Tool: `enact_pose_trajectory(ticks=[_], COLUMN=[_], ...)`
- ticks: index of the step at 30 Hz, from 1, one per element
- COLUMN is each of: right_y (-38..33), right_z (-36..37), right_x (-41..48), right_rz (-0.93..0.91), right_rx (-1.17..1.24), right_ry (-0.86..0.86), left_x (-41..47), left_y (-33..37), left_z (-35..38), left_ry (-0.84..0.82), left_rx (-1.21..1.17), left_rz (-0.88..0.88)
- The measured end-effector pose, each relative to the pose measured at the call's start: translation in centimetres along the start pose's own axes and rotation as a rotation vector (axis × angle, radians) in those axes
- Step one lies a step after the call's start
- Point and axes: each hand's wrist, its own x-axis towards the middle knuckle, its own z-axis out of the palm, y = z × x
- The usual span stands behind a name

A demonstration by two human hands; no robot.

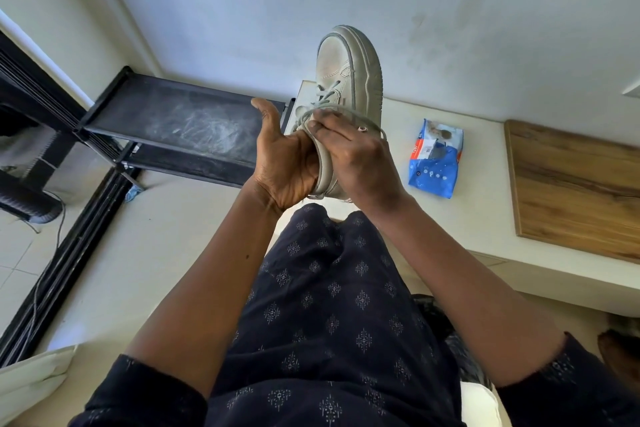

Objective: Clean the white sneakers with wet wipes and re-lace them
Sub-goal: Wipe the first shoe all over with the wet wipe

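Head view, one entry. Sneaker (348,73): off-white, grey scuffs on toe and sole rim, toe pointing up, held in the air before the left end of the ledge (481,218). I see its lace (328,91) crossed near the toe, with a slack loop trailing right. Left hand (282,159) cups the heel side, thumb raised and fingers wrapped behind. Right hand (351,149) clamps the collar, fingers curled over the lace. Wipes pack (434,158): flat on the ledge, near the left edge of the board (571,184).
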Motion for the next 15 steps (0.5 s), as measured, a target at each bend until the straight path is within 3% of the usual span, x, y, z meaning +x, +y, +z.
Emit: enact_pose_trajectory(ticks=[11, 15], right_y=[0.3, 1.1], right_z=[0.0, 0.2], right_x=[-4.5, -3.1], right_rz=[-0.273, -0.227], right_rx=[0.015, 0.032], right_ry=[0.002, 0.016], left_x=[-0.1, -0.4], left_y=[0.9, 0.8], left_z=[-1.4, -1.4], left_ry=[0.076, 0.081], left_rx=[-0.034, -0.058], left_rz=[0.094, 0.101])
